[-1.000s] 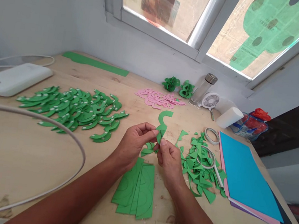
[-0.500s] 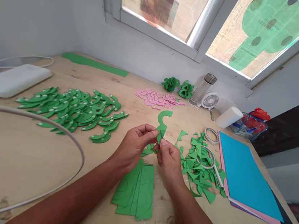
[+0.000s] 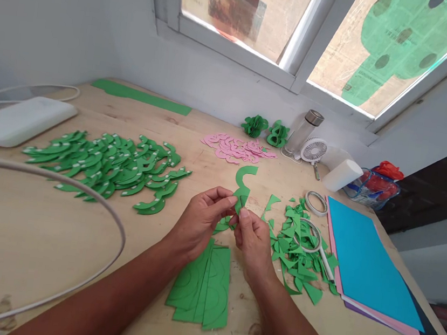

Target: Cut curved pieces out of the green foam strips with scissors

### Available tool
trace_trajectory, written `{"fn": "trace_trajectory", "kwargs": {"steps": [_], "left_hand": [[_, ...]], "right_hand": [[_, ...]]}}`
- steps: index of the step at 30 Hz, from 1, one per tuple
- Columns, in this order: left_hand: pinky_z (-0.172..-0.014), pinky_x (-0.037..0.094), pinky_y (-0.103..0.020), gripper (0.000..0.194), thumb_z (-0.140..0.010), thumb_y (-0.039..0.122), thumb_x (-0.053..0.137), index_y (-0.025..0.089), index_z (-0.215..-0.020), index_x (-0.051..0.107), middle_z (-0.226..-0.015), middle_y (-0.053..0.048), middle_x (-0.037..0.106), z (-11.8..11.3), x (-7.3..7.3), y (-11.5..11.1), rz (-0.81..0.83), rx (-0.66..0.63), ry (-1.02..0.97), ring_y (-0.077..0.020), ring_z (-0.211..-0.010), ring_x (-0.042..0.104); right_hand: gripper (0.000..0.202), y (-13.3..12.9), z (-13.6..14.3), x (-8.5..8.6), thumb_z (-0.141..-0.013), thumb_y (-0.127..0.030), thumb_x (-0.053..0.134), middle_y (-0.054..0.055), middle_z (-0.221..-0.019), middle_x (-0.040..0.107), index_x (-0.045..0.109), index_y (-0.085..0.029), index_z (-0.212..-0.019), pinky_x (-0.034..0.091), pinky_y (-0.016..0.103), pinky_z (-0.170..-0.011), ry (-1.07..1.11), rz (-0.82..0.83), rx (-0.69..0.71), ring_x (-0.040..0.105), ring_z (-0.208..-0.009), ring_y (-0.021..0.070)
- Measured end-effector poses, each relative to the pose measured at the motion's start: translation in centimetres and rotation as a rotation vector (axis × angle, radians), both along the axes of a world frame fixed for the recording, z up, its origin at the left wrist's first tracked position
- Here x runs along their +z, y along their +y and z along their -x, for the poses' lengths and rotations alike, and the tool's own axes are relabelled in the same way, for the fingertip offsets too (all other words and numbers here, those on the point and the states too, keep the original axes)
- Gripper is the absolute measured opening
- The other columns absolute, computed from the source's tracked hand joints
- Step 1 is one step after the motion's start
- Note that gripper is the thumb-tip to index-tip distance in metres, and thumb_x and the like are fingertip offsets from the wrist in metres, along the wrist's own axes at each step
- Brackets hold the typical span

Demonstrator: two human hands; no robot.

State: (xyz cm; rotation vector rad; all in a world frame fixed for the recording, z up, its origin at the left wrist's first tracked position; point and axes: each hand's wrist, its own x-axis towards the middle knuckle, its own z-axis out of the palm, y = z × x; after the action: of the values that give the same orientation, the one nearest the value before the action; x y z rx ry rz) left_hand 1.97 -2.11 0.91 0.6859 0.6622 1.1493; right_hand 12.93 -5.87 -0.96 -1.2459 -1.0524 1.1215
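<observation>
Above the middle of the table, a curved green paper cutout [image 3: 244, 177] is pinched between both hands, its upper curl free. My left hand [image 3: 200, 222] closes thumb and fingers on the cutout's left side. My right hand [image 3: 254, 239] pinches its lower end; a thin dark line shows on the paper there, too small to make out. Under and in front of my hands lie green paper strips [image 3: 216, 291] with curves drawn on them. A few green pieces behind the hands are partly hidden by them.
Curved green cutouts with white patches [image 3: 114, 162] are heaped at left, near a white power bank [image 3: 21, 118] and a looping cable [image 3: 114, 214]. Green scraps [image 3: 299, 247] and tape rolls [image 3: 317, 203] lie right, beside coloured sheets [image 3: 367, 256]. Pink cutouts [image 3: 237, 149] and a bottle [image 3: 301, 133] stand behind.
My hands and the cutout stay almost in the same place. The dark line by my right fingertips shows slightly more clearly; the view has shifted a little.
</observation>
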Motion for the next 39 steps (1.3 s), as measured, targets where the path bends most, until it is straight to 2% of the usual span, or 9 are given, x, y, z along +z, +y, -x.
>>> {"fn": "trace_trajectory", "kwargs": {"steps": [22, 39], "left_hand": [[-0.057, 0.043, -0.023, 0.017, -0.068, 0.022, 0.078, 0.016, -0.067, 0.061, -0.064, 0.004, 0.054, -0.13, -0.16, -0.11, 0.006, -0.020, -0.054, -0.0089, -0.056, 0.051], [-0.062, 0.044, -0.025, 0.017, -0.067, 0.022, 0.077, 0.016, -0.069, 0.062, -0.066, 0.004, 0.057, -0.16, -0.16, -0.06, 0.025, -0.018, -0.053, -0.0097, -0.059, 0.052]], "right_hand": [[0.041, 0.03, 0.05, -0.38, -0.086, -0.054, 0.053, -0.010, -0.045, 0.029, 0.055, -0.017, -0.068, 0.015, 0.025, -0.042, 0.010, -0.011, -0.010, 0.020, -0.043, 0.0081], [0.047, 0.09, -0.01, -0.29, -0.083, -0.061, 0.056, -0.009, -0.045, 0.030, 0.059, -0.016, -0.067, 0.016, 0.024, -0.042, 0.018, -0.006, -0.036, 0.023, -0.042, 0.0078]]}}
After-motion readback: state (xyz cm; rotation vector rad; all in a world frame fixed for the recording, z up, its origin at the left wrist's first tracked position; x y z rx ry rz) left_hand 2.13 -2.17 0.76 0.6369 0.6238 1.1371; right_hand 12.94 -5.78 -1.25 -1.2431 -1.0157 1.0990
